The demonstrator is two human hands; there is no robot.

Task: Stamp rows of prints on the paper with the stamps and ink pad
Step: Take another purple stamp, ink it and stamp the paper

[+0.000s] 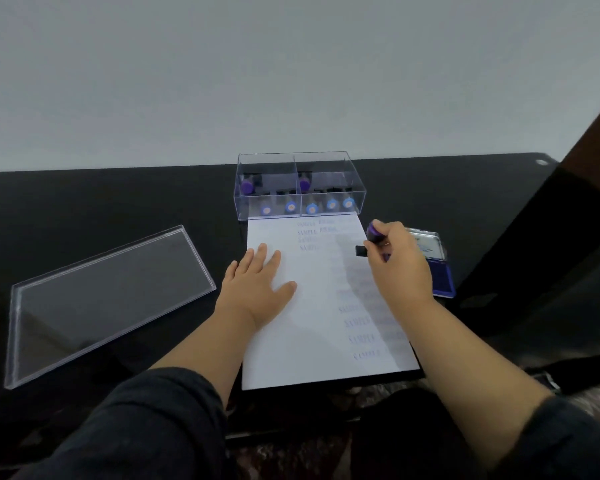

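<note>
A white sheet of paper (312, 327) lies on the black table, with faint rows of "SAMPLE" prints near its top and down its right side. My left hand (260, 282) rests flat on the paper's left part, fingers spread. My right hand (399, 261) grips a purple-handled stamp (374, 233) whose black base (361, 251) hangs just above the paper's right edge. The blue ink pad (442, 275) lies open to the right of the paper, partly hidden behind my right hand.
A clear plastic box (298, 168) with several purple and blue stamps stands at the paper's top edge. Its clear lid (101, 296) lies flat on the table to the left. A dark object (568, 237) rises at the right.
</note>
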